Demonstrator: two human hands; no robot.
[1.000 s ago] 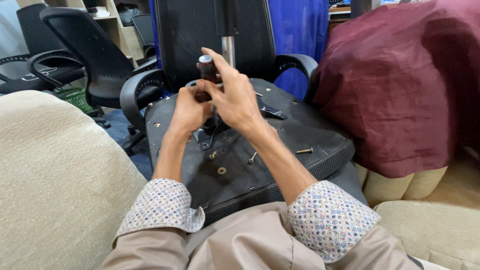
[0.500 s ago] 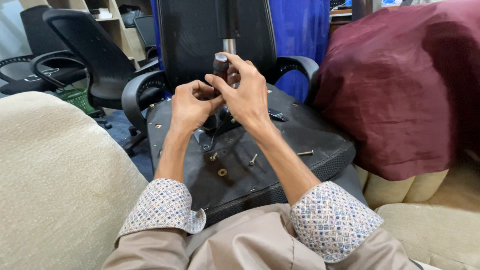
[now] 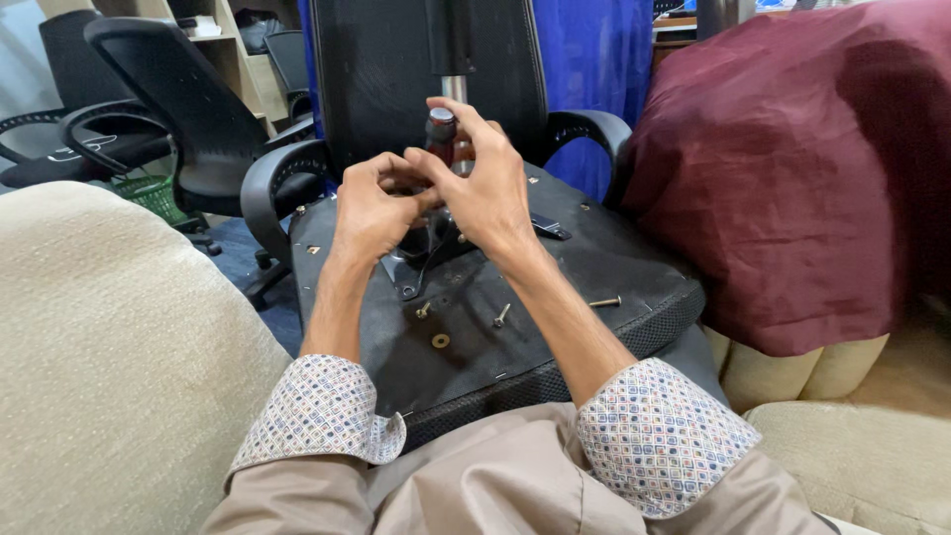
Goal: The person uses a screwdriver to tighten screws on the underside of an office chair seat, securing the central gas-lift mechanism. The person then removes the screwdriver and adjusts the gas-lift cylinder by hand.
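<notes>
Both hands (image 3: pixel 436 203) on screwdriver handle (image 3: pixel 441 134) — seat edge (image 3: pixel 654 317) near

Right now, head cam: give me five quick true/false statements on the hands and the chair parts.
1. Both hands meet at the dark-capped brown tool above the upturned chair seat. True: left hand, right hand, tool, chair seat.
2. Loose screws lie on the seat underside. True: one screw lies near the right edge, another near the middle.
3. A green cloth covers the bulky thing on the right. False: the cloth is maroon.
4. The washer sits on the floor. False: the washer lies on the seat.
5. The sleeves are plain white. False: the sleeves are patterned.
</notes>
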